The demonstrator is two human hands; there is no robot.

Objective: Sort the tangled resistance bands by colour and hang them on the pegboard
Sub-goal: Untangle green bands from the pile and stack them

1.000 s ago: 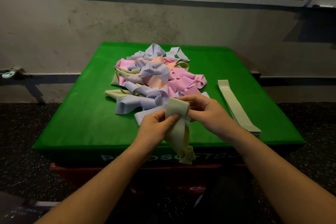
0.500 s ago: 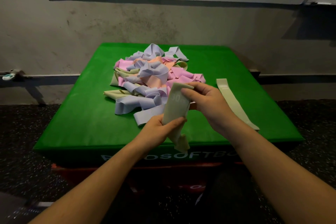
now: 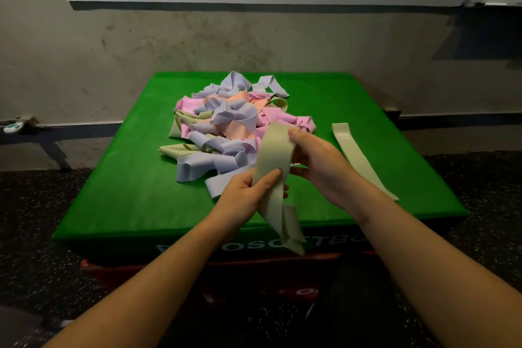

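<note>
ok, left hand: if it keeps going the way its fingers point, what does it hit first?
Probably the right hand, just past the green band both grip. The left hand points up-right toward it; depth is unclear.
</note>
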